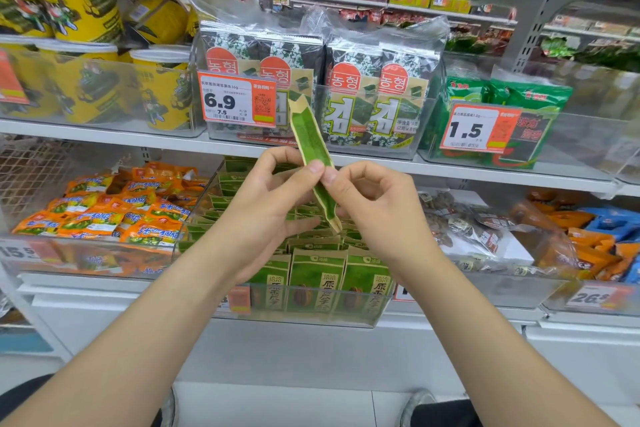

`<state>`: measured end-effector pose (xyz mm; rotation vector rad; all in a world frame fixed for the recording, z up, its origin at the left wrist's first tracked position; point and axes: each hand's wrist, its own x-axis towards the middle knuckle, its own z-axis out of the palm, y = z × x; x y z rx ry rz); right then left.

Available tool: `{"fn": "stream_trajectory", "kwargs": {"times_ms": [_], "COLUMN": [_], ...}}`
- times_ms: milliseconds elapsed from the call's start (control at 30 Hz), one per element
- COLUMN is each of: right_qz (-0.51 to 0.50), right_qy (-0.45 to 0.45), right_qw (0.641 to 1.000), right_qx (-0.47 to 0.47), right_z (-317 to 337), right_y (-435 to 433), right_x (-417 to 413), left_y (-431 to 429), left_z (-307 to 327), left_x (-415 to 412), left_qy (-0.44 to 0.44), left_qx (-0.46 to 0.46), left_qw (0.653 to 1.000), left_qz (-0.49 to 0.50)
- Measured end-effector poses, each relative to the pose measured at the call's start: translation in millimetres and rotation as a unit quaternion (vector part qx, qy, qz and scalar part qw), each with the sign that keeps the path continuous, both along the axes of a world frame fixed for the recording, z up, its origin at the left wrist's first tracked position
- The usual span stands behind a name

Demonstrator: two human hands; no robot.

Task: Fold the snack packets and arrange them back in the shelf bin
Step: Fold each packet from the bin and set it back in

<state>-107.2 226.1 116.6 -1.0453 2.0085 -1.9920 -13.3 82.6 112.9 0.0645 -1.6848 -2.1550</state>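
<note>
there is a single view, from a wide-angle camera worn on the person's head. it faces the store shelving head-on and tilts downward, close to the clear shelf bin (298, 322), which sits just below the middle of the frame. the left hand (263, 211) and right hand (377, 211) meet right above the bin, pinching a green packet (311, 139) at the centre. the shelf (450, 168) above the bin slopes with the lens, and the floor (277, 406) shows below it.
</note>
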Motion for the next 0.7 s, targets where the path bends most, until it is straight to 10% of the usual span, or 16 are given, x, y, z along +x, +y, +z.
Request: {"fn": "stream_trajectory", "kwargs": {"times_ms": [700], "right_qz": [0.071], "right_qy": [-0.171], "right_qw": [0.982], "right_qx": [-0.043], "right_z": [-2], "right_y": [11], "right_x": [-4], "left_y": [-6], "left_z": [-3], "left_x": [6], "left_qy": [0.007], "left_qx": [-0.016], "left_qw": [0.999], "left_qz": [-0.035]}}
